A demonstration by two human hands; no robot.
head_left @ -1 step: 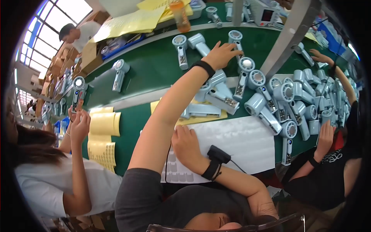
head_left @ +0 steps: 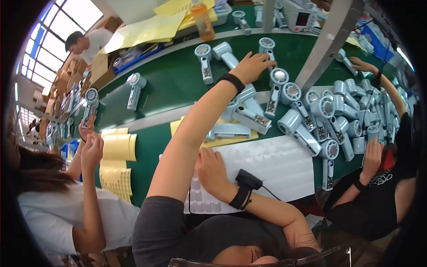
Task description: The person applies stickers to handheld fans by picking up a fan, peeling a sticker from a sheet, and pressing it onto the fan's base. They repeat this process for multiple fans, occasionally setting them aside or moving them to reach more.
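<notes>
My left hand (head_left: 251,67) reaches across the green work surface, fingers spread and open. Its fingertips meet the handle of a pale blue handheld fan (head_left: 267,43); no firm grip shows. Closer to me, my right hand (head_left: 211,171) rests curled on a white sheet (head_left: 271,171) with rows of grey label shapes. What those bent fingers hold, if anything, is hidden. A black strap with a small black box (head_left: 249,179) and a cable is at the right wrist. Beneath my left forearm, several fans (head_left: 253,118) lie on yellow paper.
A large pile of fans (head_left: 351,107) spreads to the right, beside a grey metal post (head_left: 331,44). A co-worker's hand (head_left: 372,155) is near it. At left, another person's hand (head_left: 92,151) is by a raised fan (head_left: 91,100). An orange bottle (head_left: 203,22) stands behind.
The view has shifted slightly. The bright white centre of the fan held up at left now looks grey. My hands keep nearly the same positions.
</notes>
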